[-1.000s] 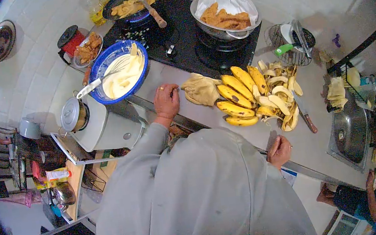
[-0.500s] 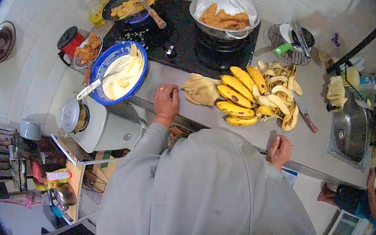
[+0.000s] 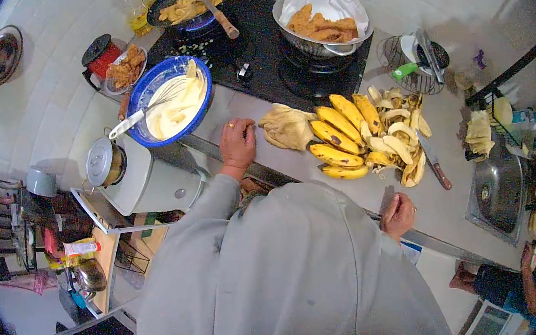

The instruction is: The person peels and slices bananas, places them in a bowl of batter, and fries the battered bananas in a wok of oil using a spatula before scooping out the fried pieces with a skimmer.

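Observation:
My left hand point(image 3: 239, 147), with a ring on it, rests on the counter's front edge with its fingers curled in and nothing visible in them. Just right of it lies a crumpled beige cloth point(image 3: 286, 127), a small gap away. My right hand point(image 3: 399, 216), also ringed, is loosely closed at the counter edge further right, holding nothing I can see. Between and beyond the hands lie yellow bananas point(image 3: 338, 135) and a heap of banana peels point(image 3: 402, 141). A knife point(image 3: 437, 168) with a brown handle lies beside the peels.
A blue bowl point(image 3: 135, 101) of batter holds a whisk point(image 3: 127, 125). On the black stove point(image 3: 252, 42) are a frying pan point(image 3: 157, 15) of frying pieces and a paper-lined strainer point(image 3: 334, 49) of fried food. A sink point(image 3: 496, 196) is at right; another person point(image 3: 507, 285) is beyond it.
Both hands stay where they were. The view has shifted very slightly; the counter items have not moved.

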Motion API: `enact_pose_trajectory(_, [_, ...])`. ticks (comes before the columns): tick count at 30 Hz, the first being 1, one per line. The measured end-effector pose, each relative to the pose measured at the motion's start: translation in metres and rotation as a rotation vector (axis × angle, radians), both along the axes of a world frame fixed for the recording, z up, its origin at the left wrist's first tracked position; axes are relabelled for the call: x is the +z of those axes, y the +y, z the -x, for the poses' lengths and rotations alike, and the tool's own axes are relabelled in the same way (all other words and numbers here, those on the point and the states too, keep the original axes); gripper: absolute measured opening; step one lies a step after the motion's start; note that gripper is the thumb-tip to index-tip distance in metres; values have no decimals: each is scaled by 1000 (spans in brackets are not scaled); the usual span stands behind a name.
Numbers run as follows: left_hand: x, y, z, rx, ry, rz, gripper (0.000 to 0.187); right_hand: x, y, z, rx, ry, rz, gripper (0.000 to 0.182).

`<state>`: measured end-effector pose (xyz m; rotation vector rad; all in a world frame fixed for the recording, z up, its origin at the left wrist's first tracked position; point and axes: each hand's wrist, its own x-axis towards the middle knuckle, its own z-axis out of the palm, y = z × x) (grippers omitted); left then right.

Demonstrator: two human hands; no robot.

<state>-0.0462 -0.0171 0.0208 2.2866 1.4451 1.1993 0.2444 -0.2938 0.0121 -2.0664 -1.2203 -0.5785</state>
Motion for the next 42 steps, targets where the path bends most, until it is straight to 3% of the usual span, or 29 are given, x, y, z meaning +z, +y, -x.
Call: enact_pose_trajectory(42, [1, 0, 0, -14, -11, -31, 8, -10, -6, -4, -17, 55, 39, 14])
